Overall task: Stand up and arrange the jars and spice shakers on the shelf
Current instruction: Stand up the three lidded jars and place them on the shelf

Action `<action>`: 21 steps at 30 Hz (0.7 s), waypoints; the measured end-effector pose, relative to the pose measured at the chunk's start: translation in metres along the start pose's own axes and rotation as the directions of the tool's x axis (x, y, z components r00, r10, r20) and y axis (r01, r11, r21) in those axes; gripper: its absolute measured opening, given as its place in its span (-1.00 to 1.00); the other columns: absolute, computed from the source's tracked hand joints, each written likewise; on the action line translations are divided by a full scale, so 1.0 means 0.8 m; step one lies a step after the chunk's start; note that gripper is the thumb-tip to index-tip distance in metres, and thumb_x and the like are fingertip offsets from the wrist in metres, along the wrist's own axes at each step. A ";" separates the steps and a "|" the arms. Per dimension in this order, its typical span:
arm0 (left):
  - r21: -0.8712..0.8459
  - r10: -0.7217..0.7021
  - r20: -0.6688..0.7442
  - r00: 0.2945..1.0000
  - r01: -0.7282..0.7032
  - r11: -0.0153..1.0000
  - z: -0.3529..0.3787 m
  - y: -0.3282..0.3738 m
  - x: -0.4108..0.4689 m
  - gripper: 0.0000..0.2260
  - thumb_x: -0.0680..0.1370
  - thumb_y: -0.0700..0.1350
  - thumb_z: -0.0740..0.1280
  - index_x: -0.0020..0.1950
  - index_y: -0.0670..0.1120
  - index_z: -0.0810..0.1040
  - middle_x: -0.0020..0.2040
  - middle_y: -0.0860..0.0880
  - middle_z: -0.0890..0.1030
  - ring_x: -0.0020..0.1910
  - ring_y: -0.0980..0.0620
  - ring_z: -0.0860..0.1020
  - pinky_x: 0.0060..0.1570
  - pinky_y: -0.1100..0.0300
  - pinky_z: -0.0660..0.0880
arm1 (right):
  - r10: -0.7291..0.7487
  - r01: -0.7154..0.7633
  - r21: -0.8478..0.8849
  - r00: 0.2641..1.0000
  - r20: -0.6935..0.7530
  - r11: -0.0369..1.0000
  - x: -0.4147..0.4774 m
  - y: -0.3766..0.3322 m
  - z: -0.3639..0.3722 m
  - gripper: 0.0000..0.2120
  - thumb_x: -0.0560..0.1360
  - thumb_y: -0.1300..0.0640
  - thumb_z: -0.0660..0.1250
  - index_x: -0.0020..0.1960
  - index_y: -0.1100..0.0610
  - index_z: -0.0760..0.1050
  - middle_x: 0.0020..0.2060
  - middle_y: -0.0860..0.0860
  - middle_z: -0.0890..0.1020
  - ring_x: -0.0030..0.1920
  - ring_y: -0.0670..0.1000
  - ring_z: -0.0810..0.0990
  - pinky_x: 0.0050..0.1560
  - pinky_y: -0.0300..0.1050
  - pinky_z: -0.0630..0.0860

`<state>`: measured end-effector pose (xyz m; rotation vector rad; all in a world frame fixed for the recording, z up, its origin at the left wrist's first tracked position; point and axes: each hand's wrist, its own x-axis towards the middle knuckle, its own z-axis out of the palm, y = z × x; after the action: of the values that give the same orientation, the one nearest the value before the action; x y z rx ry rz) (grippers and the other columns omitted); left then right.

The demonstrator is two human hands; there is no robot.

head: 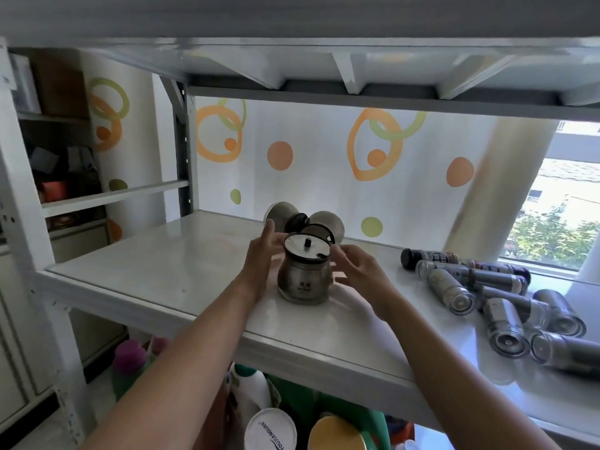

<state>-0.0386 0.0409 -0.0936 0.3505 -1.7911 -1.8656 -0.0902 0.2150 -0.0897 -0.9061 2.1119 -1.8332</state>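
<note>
A steel jar [304, 277] with a black-rimmed lid and knob stands upright in the middle of the white shelf [168, 264]. My left hand [261, 259] lies against its left side with straight fingers. My right hand [358, 271] hovers just right of it, fingers relaxed and spread, holding nothing. Behind the jar lie two more steel jars on their sides, one at the left [281, 213] and one at the right [326, 225]. Several spice shakers [493, 298] lie tipped over in a heap at the right end of the shelf.
A shelf board [324, 43] hangs low overhead. A curtain with orange and green circles [324, 164] backs the shelf. A window [565, 203] is at the right. Bottles and tubs [276, 423] stand on the level below. A second rack [65, 157] holds boxes at the left.
</note>
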 end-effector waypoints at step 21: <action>0.087 0.010 0.123 0.992 -0.021 0.996 0.012 -0.027 0.077 -0.49 0.65 0.09 -0.02 0.20 -0.22 0.58 -0.01 -0.13 0.64 -0.34 0.26 0.61 -0.38 0.49 0.49 | -0.071 0.039 -0.188 0.983 -0.167 0.981 0.112 0.045 -0.006 -0.33 0.39 0.23 0.44 0.42 -0.03 0.27 0.33 0.06 0.45 0.34 0.06 0.42 0.33 -0.04 0.38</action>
<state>-0.0991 0.0156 -0.1034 0.2579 -1.9570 -1.8364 -0.1744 0.1700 -0.1019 -0.8820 2.4189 -1.8266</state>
